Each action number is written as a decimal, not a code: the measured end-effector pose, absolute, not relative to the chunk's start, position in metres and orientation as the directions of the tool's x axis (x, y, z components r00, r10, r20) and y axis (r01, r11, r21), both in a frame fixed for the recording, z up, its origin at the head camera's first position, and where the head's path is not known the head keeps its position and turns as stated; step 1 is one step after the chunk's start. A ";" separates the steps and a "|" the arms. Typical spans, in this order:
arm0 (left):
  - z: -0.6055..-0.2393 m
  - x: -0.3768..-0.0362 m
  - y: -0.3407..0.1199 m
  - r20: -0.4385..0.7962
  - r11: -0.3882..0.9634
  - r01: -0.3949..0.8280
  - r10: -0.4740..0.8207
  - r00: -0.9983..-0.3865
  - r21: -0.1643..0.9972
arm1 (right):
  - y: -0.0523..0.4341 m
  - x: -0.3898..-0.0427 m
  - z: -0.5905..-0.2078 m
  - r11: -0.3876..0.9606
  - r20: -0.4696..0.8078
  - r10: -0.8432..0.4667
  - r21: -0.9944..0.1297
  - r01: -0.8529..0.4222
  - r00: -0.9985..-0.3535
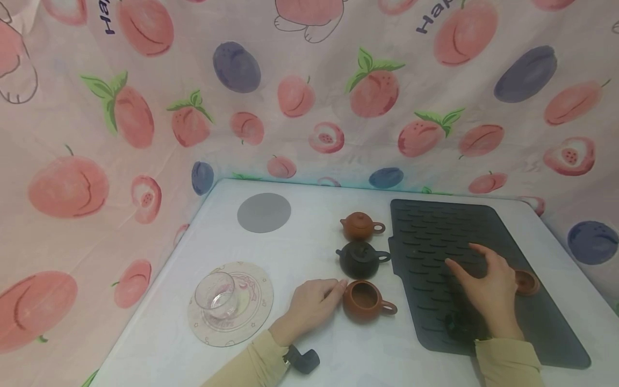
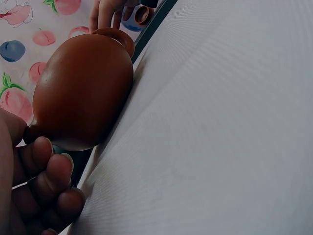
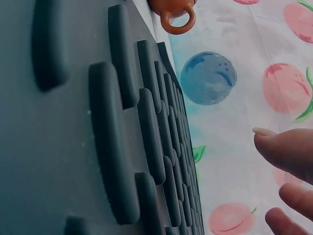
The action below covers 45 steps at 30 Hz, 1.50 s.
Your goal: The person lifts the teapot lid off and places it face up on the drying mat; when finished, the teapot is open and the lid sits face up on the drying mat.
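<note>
My left hand [image 1: 314, 301] lies on the white table [image 1: 309, 349], its fingertips touching the side of a lidless brown teapot [image 1: 366, 301]. In the left wrist view that teapot [image 2: 83, 93] fills the frame next to my loosely curled fingers [image 2: 44, 186]. My right hand [image 1: 486, 282] is spread, fingers relaxed, over a dark ribbed mat [image 1: 435, 226] and holds nothing. A small brown lid [image 1: 526, 282] lies on the mat just right of that hand. The right wrist view shows the mat's ridges [image 3: 73, 122] and my fingertips [image 3: 288, 152] above them.
A black teapot [image 1: 361, 259] and a lidded brown teapot [image 1: 360, 226] stand in a row behind the lidless one. A glass cup [image 1: 215, 295] sits on a patterned round coaster [image 1: 256, 312] at front left. A grey disc [image 1: 263, 213] lies farther back. Fruit-print cloth surrounds the table.
</note>
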<state>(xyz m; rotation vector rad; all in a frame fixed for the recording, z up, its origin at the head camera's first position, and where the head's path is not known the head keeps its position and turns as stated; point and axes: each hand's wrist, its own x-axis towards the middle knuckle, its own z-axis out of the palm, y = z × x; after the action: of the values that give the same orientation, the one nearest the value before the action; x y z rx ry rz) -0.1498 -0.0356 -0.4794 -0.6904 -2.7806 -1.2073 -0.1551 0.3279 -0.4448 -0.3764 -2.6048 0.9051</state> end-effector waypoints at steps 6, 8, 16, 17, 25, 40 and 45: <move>-0.479 -0.150 -0.036 0.191 0.605 0.404 0.386 -0.903 0.687 | 0.328 -0.155 -0.445 0.762 0.252 0.356 -0.635 0.124 -0.900; -0.479 -0.150 -0.036 0.191 0.605 0.404 0.386 -0.903 0.686 | 0.328 -0.155 -0.446 0.761 0.250 0.357 -0.637 0.125 -0.900; -0.479 -0.150 -0.036 0.194 0.603 0.403 0.382 -0.903 0.689 | 0.327 -0.155 -0.446 0.762 0.255 0.354 -0.637 0.119 -0.900; -0.479 -0.150 -0.036 0.194 0.602 0.403 0.382 -0.903 0.689 | 0.327 -0.155 -0.445 0.761 0.257 0.354 -0.637 0.118 -0.899; -0.479 -0.150 -0.036 0.193 0.602 0.404 0.384 -0.903 0.689 | 0.326 -0.155 -0.445 0.757 0.259 0.345 -0.645 0.104 -0.902; -0.479 -0.150 -0.036 0.202 0.593 0.412 0.389 -0.899 0.692 | 0.325 -0.154 -0.444 0.756 0.257 0.335 -0.648 0.096 -0.907; -0.478 -0.150 -0.036 0.196 0.597 0.408 0.389 -0.900 0.690 | 0.323 -0.154 -0.443 0.757 0.250 0.336 -0.646 0.102 -0.908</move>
<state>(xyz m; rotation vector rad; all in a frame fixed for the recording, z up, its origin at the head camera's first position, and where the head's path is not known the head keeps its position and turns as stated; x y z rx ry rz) -0.1500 -0.0360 -0.4781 -0.6953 -2.7851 -1.2139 -0.1543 0.3230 -0.4434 -0.3363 -2.6027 0.9280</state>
